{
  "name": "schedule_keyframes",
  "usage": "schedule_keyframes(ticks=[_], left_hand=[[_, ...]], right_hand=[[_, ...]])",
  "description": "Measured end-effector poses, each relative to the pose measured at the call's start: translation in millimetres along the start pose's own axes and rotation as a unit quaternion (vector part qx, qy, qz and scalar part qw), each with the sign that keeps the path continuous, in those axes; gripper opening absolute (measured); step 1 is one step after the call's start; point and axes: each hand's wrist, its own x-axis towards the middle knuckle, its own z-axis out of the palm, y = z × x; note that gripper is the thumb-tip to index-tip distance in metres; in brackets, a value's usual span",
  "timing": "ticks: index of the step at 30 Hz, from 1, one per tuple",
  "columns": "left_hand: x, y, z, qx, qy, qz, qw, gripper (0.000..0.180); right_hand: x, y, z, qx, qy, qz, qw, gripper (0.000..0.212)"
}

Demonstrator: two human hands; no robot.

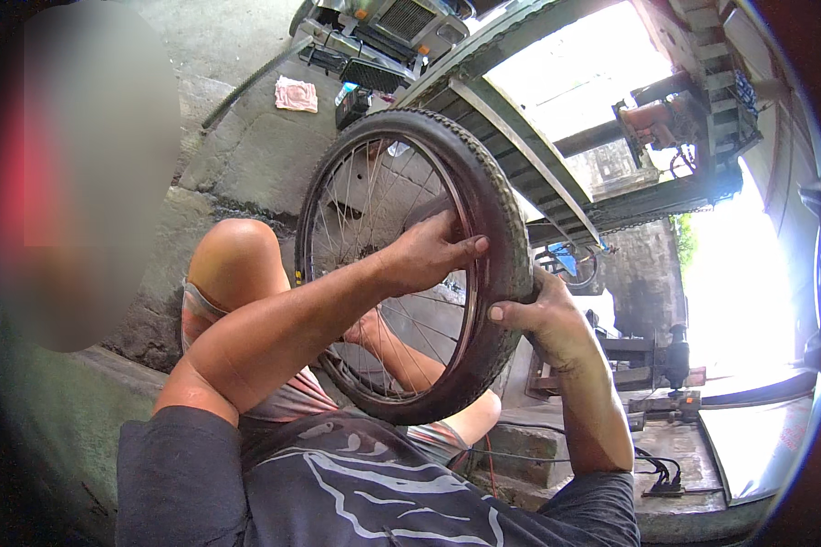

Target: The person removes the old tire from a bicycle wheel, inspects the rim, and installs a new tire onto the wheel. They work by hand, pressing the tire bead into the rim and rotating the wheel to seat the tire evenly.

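A spoked bicycle wheel with a black knobby tire (pixel 499 196) stands upright between my bent legs, tilted a little. My left hand (pixel 431 252) reaches across the spokes and grips the tire and rim (pixel 472 296) at the right side, its thumb lying on the sidewall. On the outer edge of the same stretch, my right hand (pixel 549 316) is wrapped round the tread with its thumb pressed on the sidewall. The fingers of both hands are partly hidden behind the tire.
A pink folded cloth (pixel 296 94) lies on the concrete floor (pixel 237 150). Beyond it stands a vehicle front or machine with a grille (pixel 405 20). A metal frame (pixel 529 146) rises at the back right. A white board (pixel 759 448) and black cables (pixel 661 469) lie at the right.
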Motion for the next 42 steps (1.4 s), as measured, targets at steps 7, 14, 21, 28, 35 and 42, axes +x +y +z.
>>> schedule_keyframes(ticks=[7, 14, 21, 28, 35, 42], left_hand=[[4, -1, 3, -0.111, -0.068, 0.053, 0.99, 0.058], [1, 22, 19, -0.028, 0.067, 0.127, 0.989, 0.042], [-13, 34, 16, -0.032, 0.145, 0.11, 0.983, 0.048], [-14, 48, 4, -0.058, 0.114, 0.134, 0.983, 0.052], [-11, 60, 9, -0.033, 0.186, 0.138, 0.972, 0.043], [-10, 62, -2, -0.11, 0.136, 0.156, 0.972, 0.038]], right_hand=[[0, -12, -6, -0.225, 0.057, -0.02, 0.973, 0.048], [8, -25, 8, -0.308, 0.155, -0.183, 0.921, 0.049], [31, -28, 5, -0.312, 0.124, -0.159, 0.928, 0.045], [49, -35, -6, -0.252, 0.043, -0.237, 0.937, 0.037], [68, -29, -3, -0.296, 0.031, -0.255, 0.92, 0.057], [52, -36, 5, -0.279, 0.098, -0.248, 0.923, 0.055]])
